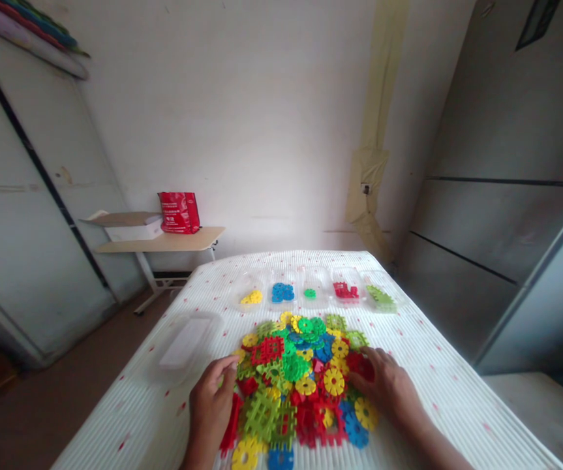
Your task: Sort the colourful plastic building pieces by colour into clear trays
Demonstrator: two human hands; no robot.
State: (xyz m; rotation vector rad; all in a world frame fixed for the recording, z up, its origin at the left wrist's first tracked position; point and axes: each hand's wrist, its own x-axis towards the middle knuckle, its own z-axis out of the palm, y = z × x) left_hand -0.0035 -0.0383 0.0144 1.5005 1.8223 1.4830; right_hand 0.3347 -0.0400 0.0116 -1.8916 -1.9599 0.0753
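Note:
A mixed pile of plastic interlocking building pieces [295,365] lies on the table in front of me, with red and light green square grids and yellow, blue and green notched discs. At its left edge is my left hand [213,401], fingers curled and thumb close to the index finger; what lies between them I cannot make out. My right hand [391,385] is at the pile's right side, thumb and fingers closed around a red piece [363,367]. Beneath that hand's thumb side sit a yellow disc [366,413] and a blue disc [355,427].
Behind the pile stands a row of clear trays holding yellow pieces [252,297], blue pieces [282,292], a green disc [310,294], red pieces [346,291] and light green pieces [380,295]. A clear lid or tray [186,343] lies left. A side table [188,240] bears a red bag [179,212].

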